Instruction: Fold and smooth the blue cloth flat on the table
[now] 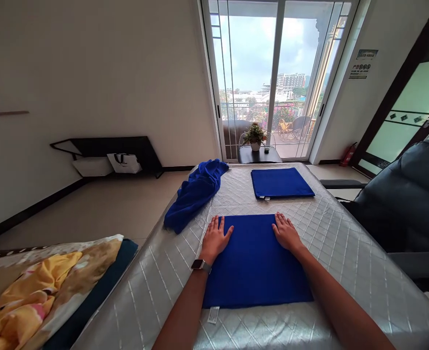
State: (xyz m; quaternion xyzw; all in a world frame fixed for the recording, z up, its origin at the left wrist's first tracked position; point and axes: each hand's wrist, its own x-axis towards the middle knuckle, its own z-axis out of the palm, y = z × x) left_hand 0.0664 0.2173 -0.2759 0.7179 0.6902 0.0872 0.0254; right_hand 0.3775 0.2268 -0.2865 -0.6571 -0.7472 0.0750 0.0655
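A blue folded cloth (254,267) lies flat on the silvery quilted mattress (156,296), with a white label (213,315) sticking out at its near edge. My left hand (215,239) rests flat on its far left corner, fingers stretched out, a watch on the wrist. On the far right corner lies my right hand (286,232), palm down with the fingers extended. Beyond it sits a second blue folded cloth (282,183), also flat, a small tag at its near edge. Farther left, a crumpled blue cloth (198,192) is heaped along the mattress edge.
A bed with a yellow patterned blanket (35,291) stands at the lower left. On the right is a dark armchair (407,199). Past the mattress, a small table (247,155) holds a potted plant (255,136) before the glass doors. A white bag (124,163) rests near the left wall.
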